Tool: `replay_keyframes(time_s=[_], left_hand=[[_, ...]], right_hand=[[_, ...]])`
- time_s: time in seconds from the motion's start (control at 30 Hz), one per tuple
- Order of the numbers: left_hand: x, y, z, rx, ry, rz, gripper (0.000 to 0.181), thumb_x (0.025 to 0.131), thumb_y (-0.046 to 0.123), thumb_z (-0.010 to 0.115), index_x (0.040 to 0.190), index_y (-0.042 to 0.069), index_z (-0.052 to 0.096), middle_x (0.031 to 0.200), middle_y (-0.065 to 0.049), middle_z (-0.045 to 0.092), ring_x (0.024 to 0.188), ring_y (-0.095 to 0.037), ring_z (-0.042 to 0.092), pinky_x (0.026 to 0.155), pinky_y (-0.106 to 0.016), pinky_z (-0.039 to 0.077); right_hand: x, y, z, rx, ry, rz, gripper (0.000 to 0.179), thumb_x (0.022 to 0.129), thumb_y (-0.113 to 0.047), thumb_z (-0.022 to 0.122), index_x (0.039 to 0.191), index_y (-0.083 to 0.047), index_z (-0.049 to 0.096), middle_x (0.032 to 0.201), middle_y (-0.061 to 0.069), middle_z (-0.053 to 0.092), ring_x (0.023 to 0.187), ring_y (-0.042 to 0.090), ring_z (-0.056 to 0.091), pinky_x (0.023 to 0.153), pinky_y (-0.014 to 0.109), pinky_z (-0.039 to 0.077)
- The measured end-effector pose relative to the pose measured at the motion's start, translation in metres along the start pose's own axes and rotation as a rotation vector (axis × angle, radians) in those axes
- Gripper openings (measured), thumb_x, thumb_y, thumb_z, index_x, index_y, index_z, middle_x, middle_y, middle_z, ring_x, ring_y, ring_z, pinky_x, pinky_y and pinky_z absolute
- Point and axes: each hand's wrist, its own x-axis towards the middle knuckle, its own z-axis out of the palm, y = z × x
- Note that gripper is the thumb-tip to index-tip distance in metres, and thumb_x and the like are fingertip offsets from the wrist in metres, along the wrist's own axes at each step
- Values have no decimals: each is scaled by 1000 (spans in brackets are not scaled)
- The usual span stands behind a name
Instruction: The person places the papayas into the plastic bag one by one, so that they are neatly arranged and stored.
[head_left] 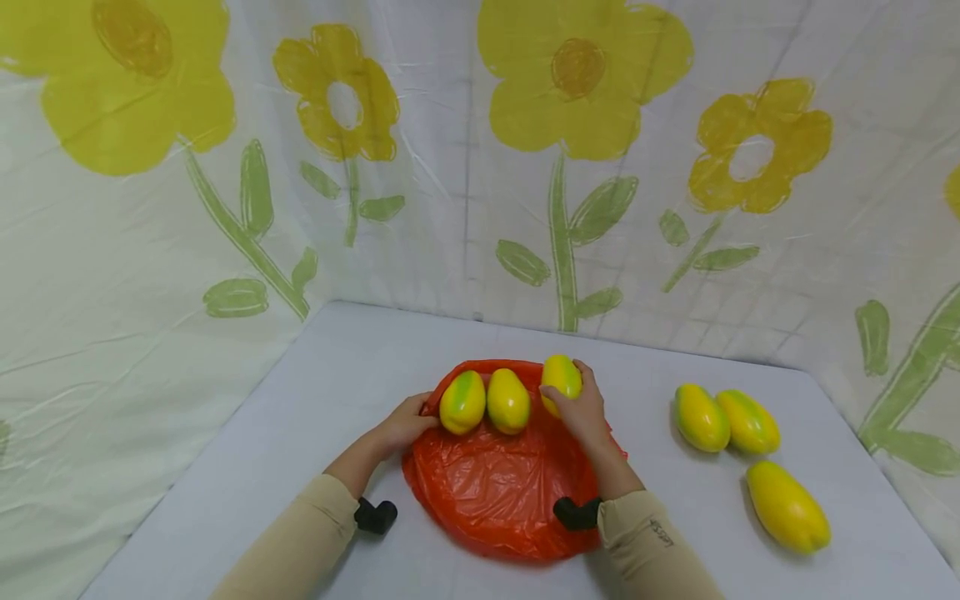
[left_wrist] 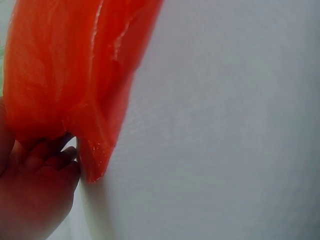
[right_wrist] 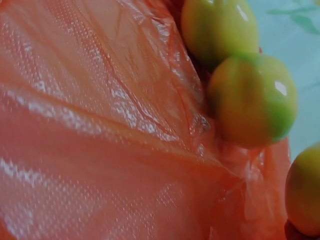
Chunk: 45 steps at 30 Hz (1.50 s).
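A red plastic bag (head_left: 510,492) lies spread on the table with its rim standing up around it. Two yellow-green papayas, a left one (head_left: 462,403) and a middle one (head_left: 508,402), rest side by side inside its far part. My left hand (head_left: 408,425) grips the bag's left edge; in the left wrist view its fingers (left_wrist: 37,160) go under the red plastic (left_wrist: 50,75). At the bag's far right, my right hand (head_left: 588,408) holds a third papaya (head_left: 561,382) over the bag. That held papaya (right_wrist: 306,192) is cut off at the right wrist view's edge, with the hand mostly out of sight.
Three more papayas lie on the white table (head_left: 285,467) to the right: two touching, one (head_left: 701,418) beside another (head_left: 748,422), and a larger one (head_left: 787,507) nearer me. A white curtain (head_left: 442,208) with yellow flowers hangs behind the table and along its sides.
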Motion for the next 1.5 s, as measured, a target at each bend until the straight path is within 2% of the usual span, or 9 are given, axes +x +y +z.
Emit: replay_keyframes(time_s=[0.33,0.57,0.93,1.33,1.5], left_hand=[[2,-3,0,-2,-5,6,37,92,9,49,128,3,49,114,-14,58,87,-18,58,81,-34,56],[2,-2,-1,-9,-13,10,36,92,9,48,128,3,49,113,-14,58,83,-18,60,77,-34,57],[2,-3,0,-7,3,0,35,91,7,48,125,5,51,109,-12,59,80,-16,61,75,-32,57],[1,-2,0,-8,5,-4,35,91,7,49,126,7,51,112,-12,59,82,-17,61,76,-32,57],[1,-2,-1,-1,-4,13,36,91,7,49,127,5,50,113,-13,58,84,-17,60,77,-33,57]], right_hand=[[1,-1,8,-22,-53,28,77,83,-32,64,145,-16,22,135,14,40,113,31,44,97,47,45],[1,3,12,-32,-65,41,78,82,-32,65,145,-16,22,135,14,40,113,32,44,98,48,44],[4,15,13,-61,-104,79,77,86,-44,59,146,-17,20,140,13,37,118,32,41,101,50,42],[5,21,17,-49,-106,63,74,85,-44,60,144,-19,23,134,10,41,115,29,44,97,48,46],[5,21,17,-70,-99,51,79,85,-46,60,146,-17,20,138,12,39,117,31,43,100,49,44]])
